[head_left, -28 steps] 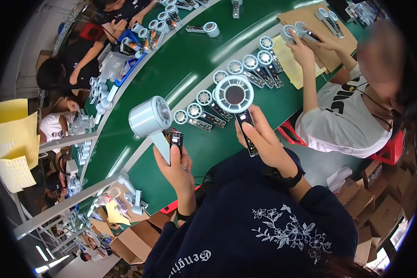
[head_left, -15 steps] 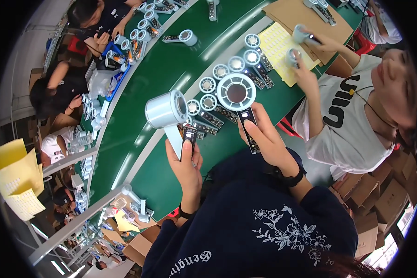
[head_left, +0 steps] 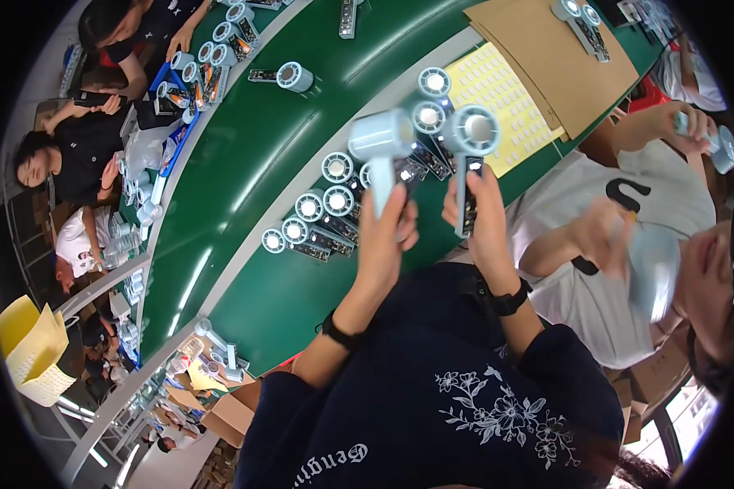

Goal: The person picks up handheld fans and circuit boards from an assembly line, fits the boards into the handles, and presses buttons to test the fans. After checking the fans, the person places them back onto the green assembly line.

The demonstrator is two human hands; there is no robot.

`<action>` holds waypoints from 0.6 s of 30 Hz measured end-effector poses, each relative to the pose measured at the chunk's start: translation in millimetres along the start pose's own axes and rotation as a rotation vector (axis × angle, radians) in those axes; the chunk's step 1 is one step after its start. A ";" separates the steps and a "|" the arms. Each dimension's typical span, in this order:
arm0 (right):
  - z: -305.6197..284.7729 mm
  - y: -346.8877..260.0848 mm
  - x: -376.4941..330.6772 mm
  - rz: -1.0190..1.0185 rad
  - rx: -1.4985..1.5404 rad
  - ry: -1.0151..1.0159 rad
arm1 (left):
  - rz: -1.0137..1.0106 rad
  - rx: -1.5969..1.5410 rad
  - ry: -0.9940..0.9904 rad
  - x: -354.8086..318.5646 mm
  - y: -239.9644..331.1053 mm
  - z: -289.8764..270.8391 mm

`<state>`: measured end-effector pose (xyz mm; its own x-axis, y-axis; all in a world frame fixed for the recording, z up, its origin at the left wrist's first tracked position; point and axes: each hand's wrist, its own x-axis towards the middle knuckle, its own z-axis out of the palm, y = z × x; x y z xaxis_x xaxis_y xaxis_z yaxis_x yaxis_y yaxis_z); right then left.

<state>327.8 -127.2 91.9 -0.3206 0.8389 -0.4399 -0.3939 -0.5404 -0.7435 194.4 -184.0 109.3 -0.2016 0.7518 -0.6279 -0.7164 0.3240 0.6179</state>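
Observation:
Above the green table (head_left: 261,318), my left hand (head_left: 381,236) is closed round the handle of a light-blue handheld fan (head_left: 378,134), slightly blurred, with its round head turned to the side. Close beside it, my right hand (head_left: 487,213) grips a second handheld fan (head_left: 475,130), its round front face up and the dark circuit board in its handle showing. The two heads are near each other but apart. Behind and left of my hands lie several similar fans (head_left: 309,207) in a slanting group, with circuit boards exposed in their handles.
A yellow sheet of small white pads (head_left: 497,98) and brown cardboard (head_left: 563,57) lie at the far right. A co-worker at right holds light-blue parts (head_left: 655,269). Across the belt (head_left: 236,163), other people sit by more fans. One loose fan (head_left: 294,77) lies on it.
My left hand has moved right and up with its fan, closer to my right hand. The fan in my right hand has shifted right. The co-worker's hands have moved away from the yellow sheet.

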 end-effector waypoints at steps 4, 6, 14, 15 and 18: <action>-29.9 2.1 37.7 -0.071 -0.132 0.262 | 0.000 0.148 -0.133 65.8 -43.9 36.3; -59.6 12.8 70.9 -0.185 -0.343 0.406 | 0.233 0.506 0.021 96.6 -78.9 57.7; -152.5 24.3 159.8 -0.327 -0.776 0.432 | 0.283 0.365 0.031 154.3 -142.1 95.3; -151.1 22.1 165.2 -0.328 -0.787 0.420 | 0.317 0.348 0.011 159.2 -146.4 91.9; -121.4 7.0 165.3 -0.185 -1.075 0.198 | 0.137 0.364 -0.195 138.4 -119.5 69.0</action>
<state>376.5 15.6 -47.2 -0.1529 0.9484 -0.2779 0.5617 -0.1480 -0.8140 298.2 -79.0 -18.8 -0.1238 0.8850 -0.4488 -0.4021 0.3687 0.8381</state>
